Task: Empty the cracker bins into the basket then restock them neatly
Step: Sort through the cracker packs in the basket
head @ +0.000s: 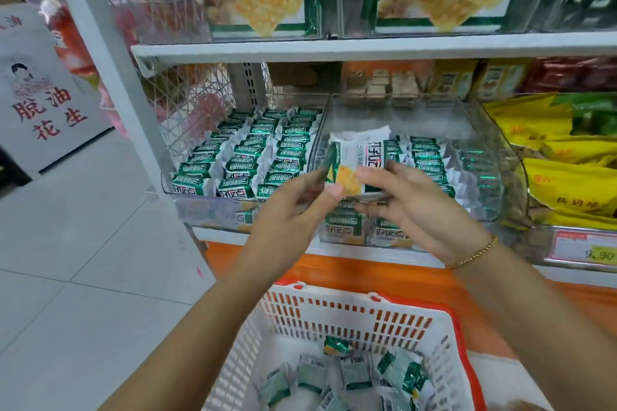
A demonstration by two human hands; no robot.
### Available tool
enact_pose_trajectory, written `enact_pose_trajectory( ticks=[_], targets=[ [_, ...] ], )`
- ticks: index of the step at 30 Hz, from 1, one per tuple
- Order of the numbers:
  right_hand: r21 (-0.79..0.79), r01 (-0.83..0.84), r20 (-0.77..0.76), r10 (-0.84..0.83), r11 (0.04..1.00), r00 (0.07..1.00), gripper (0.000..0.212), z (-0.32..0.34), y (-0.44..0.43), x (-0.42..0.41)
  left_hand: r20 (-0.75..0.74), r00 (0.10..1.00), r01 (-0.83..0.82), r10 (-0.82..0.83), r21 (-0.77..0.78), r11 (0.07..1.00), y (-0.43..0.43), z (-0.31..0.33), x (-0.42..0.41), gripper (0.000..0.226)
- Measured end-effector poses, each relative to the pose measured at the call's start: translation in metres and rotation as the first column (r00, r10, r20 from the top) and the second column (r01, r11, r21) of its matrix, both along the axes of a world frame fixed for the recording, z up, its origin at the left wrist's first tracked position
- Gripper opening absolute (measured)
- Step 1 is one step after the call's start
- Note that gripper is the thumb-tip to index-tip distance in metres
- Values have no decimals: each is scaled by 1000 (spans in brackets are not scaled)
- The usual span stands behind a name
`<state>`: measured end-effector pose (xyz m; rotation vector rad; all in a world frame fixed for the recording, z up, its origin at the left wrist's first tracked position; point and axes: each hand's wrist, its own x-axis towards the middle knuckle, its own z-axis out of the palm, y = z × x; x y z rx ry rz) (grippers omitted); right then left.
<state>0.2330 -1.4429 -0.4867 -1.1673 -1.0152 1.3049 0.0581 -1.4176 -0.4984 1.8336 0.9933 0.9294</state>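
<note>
White-and-red slotted plastic basket [350,302] below holds loose packets. The left clear plastic bin [187,200] is packed in rows and the right clear bin [434,117] is part-filled. Above the right bin's front wall, the left hand [287,207] and right hand [410,200] pinch one green-and-white foil cracker packet [360,150]. It is likely light, slippery and brittle inside, so it is best held gently by its edges.

Left of the basket [320,314] and higher, a grey sign [43,100] bears the red characters 脱油花生. Above the basket, the front packets [188,185] in the clear bin [200,208] read 好吃点, as does the held packet [367,153], turned sideways. Up right of the basket, a price tag [586,248] shows 9.90
</note>
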Motion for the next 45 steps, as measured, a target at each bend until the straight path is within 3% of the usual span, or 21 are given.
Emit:
enact_pose_trajectory(
  ticks=[2, 4, 7, 9, 12, 17, 21, 26, 29, 31, 33, 35, 38, 41, 43, 45],
  targets=[
    [40, 95, 210, -101, 995, 972, 55, 18, 32, 15, -172, 979, -63, 105, 232, 971, 4, -7, 0, 39],
    [82, 205, 470, -219, 975, 855, 50, 31, 70, 32, -329, 939, 33, 105, 389, 921, 3, -15, 2, 40],
    [30, 233, 884, -135, 972, 448, 46, 40, 130, 51, -429, 902, 151, 44, 410, 900, 3, -27, 5, 47],
    [-29, 205, 961, -29, 978, 275, 49, 35, 163, 57, -468, 882, 182, 48, 434, 882, 7, -34, 4, 49],
    [-24, 181, 988, -4, 983, 152, 46, 28, 191, 59, -506, 862, 210, 44, 434, 876, 10, -38, 1, 50],
    [-46, 54, 991, 39, 997, 130, 71, 21, 213, 58, -481, 876, 217, 23, 436, 874, 15, -39, 0, 45],
    [-2, 31, 981, -5, 1000, 196, 69, 17, 220, 63, -464, 886, 216, 23, 456, 863, 17, -41, -2, 44],
    [133, 143, 936, -172, 981, 307, 68, 6, 219, 56, -440, 898, 211, 6, 442, 872, 20, -45, -3, 44],
    [189, 189, 931, -237, 963, 277, 62, 8, 209, 50, -443, 896, 194, 29, 449, 872, 19, -48, -4, 43],
    [216, 183, 935, -257, 959, 246, 44, 16, 193, 43, -424, 905, 179, 46, 475, 862, 17, -49, -5, 41],
    [270, 98, 945, -283, 958, 161, 27, 25, 168, 34, -365, 930, 161, 55, 535, 829, 15, -51, -5, 34],
    [285, -24, 949, -278, 958, 148, 28, 29, 129, 25, -325, 945, 157, 44, 566, 809, 10, -53, -6, 22],
    [212, -203, 967, -175, 956, 187, 36, 23, 61, 10, -428, 904, 217, -2, 456, 863, 0, -63, -8, 24],
    [67, -385, 973, 25, 920, 228, 37, -10, 8, -1, -637, 765, 302, -91, 230, 925, -8, -92, -10, 33],
    [-89, -482, 971, 183, 872, 151, 31, -52, -14, -6, -720, 685, 295, -109, 138, 946, -12, -119, -12, 34],
    [-277, -495, 949, 315, 824, -7, 23, -103, -29, -9, -786, 602, 261, -137, 32, 965, -19, -152, -16, 29]
  ],
)
